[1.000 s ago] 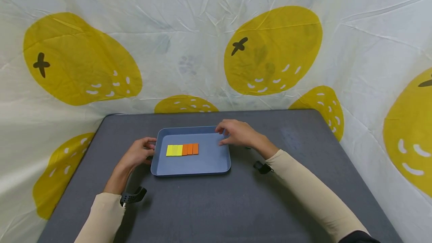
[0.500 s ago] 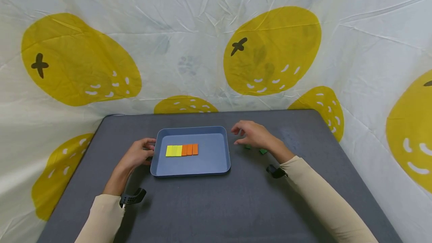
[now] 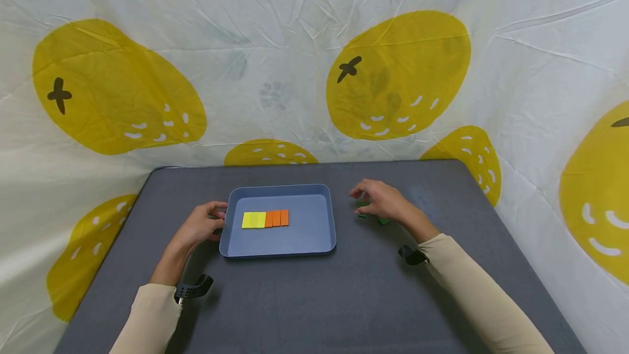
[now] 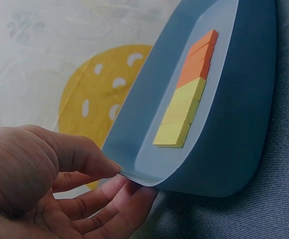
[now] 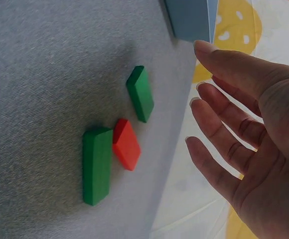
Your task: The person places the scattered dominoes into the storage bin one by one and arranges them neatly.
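My left hand (image 3: 199,223) holds the left rim of the blue tray (image 3: 309,225), with thumb on the rim and fingers against the outside in the left wrist view. Inside the tray, several yellow tiles (image 3: 253,220) and orange tiles (image 3: 277,218) lie edge to edge in one row. Over the table to the tray's right, my right hand (image 3: 385,201) hovers with loosely bent fingers and holds nothing. In the right wrist view, two green blocks (image 5: 140,93) and a red block (image 5: 126,144) lie near it; in the head view it partly hides them.
A dark grey cloth covers the table (image 3: 295,305). Behind and beside the table hangs a white curtain (image 3: 275,26) printed with big yellow fruit. Each wrist wears a black band (image 3: 195,287).
My right hand has moved right, from over the tray's right edge to above the green blocks, which have come into sight. The left hand, tray and tile row have stayed put.
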`<state>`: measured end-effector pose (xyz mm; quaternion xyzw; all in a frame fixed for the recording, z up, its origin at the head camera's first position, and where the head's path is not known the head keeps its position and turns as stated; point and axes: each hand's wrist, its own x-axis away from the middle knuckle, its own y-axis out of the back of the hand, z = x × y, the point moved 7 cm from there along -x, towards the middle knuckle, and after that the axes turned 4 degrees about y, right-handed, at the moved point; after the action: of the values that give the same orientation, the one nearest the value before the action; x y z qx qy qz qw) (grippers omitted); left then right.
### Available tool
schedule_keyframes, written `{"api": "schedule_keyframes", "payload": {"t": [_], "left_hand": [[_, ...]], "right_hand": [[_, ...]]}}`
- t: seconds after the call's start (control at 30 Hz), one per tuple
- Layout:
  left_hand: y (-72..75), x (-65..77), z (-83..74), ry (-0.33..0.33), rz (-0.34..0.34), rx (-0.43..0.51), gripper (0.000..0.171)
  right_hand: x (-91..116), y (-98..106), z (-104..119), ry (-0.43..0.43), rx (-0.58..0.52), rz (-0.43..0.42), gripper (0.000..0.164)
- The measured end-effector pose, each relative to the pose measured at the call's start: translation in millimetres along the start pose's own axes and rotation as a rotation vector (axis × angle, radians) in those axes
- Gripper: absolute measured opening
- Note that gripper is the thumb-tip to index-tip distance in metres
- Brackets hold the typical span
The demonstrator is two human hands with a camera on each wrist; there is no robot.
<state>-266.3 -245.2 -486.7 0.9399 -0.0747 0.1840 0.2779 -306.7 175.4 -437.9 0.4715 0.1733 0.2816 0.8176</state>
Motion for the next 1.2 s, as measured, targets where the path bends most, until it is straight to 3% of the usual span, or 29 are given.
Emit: {"api": "schedule_keyframes", "payload": {"t": [0.5,1.2], "left_hand": [[-0.6,0.5,1.0,0.001,0.004,-0.006,0.052],[-0.9,-0.3,1.1,0.000,0.003,0.000,0.052]], "right_hand": [[10,-12,-23,-0.074,0.042,0.007,0.043],[9,-22,-28,-0.002,0.198,-0.029,0.042]]}}
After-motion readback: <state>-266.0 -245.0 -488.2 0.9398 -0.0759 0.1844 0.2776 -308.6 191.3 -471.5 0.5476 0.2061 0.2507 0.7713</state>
